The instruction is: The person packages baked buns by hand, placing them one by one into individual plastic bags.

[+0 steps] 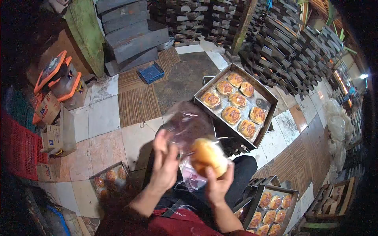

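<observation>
Head view, looking down: the right hand (218,185) cups a round golden-brown bread bun (208,155) from below, fingers curled around it. At 9 o'clock of it the left hand (165,161) pinches the edge of a clear crinkled plastic bag (188,125), which rises above both hands. The bun touches the bag; whether it is already inside cannot be told. A reddish print (193,183) shows on the plastic under the bun, too blurred to read.

At 1 o'clock a rectangular metal baking tray (264,97) carries more round buns with dark stamped tops, and one corner of it is bare. At 4 o'clock a second metal tray of buns (296,196) lies just beside the person's knee. At 8 o'clock sits a third, smaller tray of buns (93,181).

Open tiled floor (103,116) stretches from 10 to 12 o'clock. Brown cardboard boxes with blue labels (59,135), unreadable, line the left, with a red plastic crate (17,149) beyond them and orange-lidded clear tubs (59,76) above. Stacked grey trays (132,33) and a small blue tray (151,72) stand at 11 o'clock. Dark racks of trays (299,51) close off 1 to 2 o'clock.
</observation>
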{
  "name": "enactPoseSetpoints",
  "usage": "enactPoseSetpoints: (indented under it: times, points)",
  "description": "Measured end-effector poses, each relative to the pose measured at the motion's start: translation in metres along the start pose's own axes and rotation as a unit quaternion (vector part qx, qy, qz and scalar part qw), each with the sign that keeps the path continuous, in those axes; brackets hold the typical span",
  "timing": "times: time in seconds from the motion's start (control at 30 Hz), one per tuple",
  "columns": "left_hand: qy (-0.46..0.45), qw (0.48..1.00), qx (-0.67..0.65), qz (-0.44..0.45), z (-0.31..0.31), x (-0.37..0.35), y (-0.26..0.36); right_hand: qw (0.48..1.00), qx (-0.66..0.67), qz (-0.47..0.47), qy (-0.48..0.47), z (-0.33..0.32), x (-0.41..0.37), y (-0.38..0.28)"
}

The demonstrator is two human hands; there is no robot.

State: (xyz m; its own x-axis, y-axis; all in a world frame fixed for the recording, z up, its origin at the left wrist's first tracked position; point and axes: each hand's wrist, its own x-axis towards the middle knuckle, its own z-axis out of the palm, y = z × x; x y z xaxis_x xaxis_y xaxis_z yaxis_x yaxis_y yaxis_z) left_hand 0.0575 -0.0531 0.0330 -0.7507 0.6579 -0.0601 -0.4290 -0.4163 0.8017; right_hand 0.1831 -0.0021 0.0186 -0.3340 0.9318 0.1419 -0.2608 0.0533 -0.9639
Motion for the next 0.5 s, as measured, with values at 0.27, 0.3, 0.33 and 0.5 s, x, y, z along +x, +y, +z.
enactPoseSetpoints:
  times: [0.27, 0.3, 0.33, 0.5]
  points:
    - [-0.131, 0.972, -0.129, -0.143, 0.004, 0.021, -0.029, 0.957, 0.186, -0.024, -0.221, 0.020, -0.015, 0.012]
    - [-0.139, 0.973, -0.129, -0.131, 0.004, 0.022, -0.027, 0.945, 0.237, -0.007, -0.226, 0.021, -0.012, 0.012]
    - [-0.147, 0.973, -0.129, -0.120, 0.004, 0.025, -0.023, 0.944, 0.237, -0.007, -0.229, 0.022, -0.012, 0.011]
    - [-0.317, 0.931, -0.158, -0.087, 0.005, 0.033, -0.021, 0.959, 0.196, 0.025, -0.203, 0.027, -0.012, -0.003]
